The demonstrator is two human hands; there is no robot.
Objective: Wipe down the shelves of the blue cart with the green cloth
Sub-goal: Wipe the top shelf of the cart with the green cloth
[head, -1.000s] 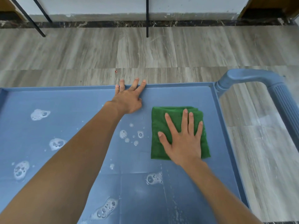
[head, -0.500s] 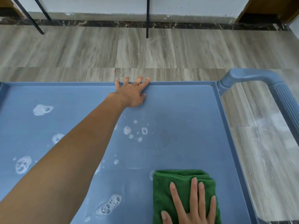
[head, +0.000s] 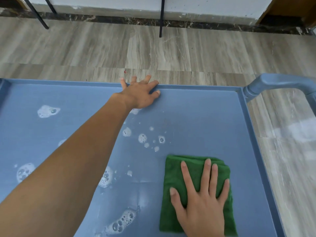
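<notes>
The blue cart's top shelf [head: 201,113] fills the lower view, with several patches of soap foam [head: 142,138] on its left and middle. A folded green cloth [head: 172,177] lies flat on the shelf's near right part. My right hand [head: 201,199] presses down on the cloth with fingers spread. My left hand [head: 140,93] rests at the shelf's far rim, fingers draped over the edge and thumb on the inside of it.
The cart's rounded blue handle [head: 277,82] rises at the far right corner. Beyond the cart lies grey wood-look floor [head: 153,53]. Thin black metal legs [head: 160,17] stand near the white wall at the back.
My right hand dragged the cloth from the far right of the shelf down toward me, then back up a little. My left hand stayed on the far rim.
</notes>
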